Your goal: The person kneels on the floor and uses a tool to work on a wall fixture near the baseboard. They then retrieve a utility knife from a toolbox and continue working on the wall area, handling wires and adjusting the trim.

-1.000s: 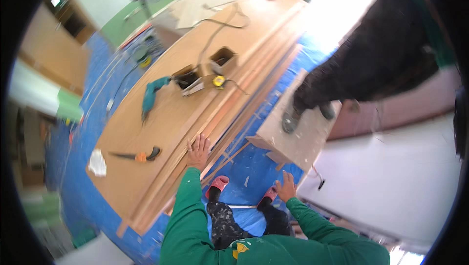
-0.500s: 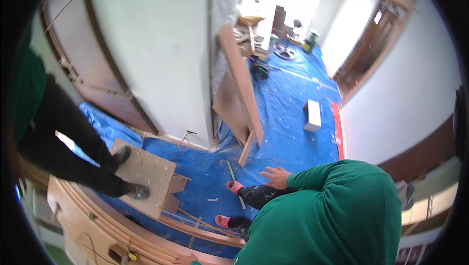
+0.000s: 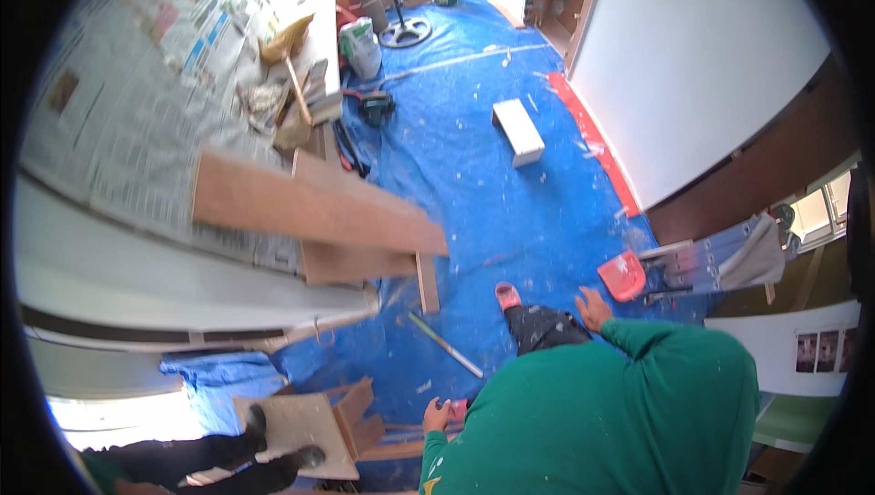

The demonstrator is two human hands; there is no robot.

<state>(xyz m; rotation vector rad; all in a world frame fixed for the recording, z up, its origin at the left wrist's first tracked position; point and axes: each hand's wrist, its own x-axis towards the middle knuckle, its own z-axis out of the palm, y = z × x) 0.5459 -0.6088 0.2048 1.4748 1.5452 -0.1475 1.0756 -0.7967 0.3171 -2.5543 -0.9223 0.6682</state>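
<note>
My right hand (image 3: 595,310) hangs over the blue sheet with its fingers apart and nothing in it. My left hand (image 3: 437,417) is raised beside one of my pink slippers (image 3: 508,295), the left one partly behind it. Its fingers look loosely parted, and I make out nothing held. Ahead of the left hand a thin green and white strip (image 3: 447,345) lies on the floor. Wooden pieces (image 3: 357,417) lie just left of that hand, by a pale board platform (image 3: 301,422).
Another person's dark-clad legs (image 3: 196,460) stand on the platform. Wide wooden boards (image 3: 314,208) lean at the left by newspaper-covered surfaces (image 3: 137,94). A white box (image 3: 519,130) and a red dustpan (image 3: 622,276) sit on the blue sheet (image 3: 456,176). A black stand (image 3: 404,32) is farther off.
My view has swung toward the left, and the boards and newspaper now fill more of it. My left hand has come up off the long wooden pieces. The right hand stays open.
</note>
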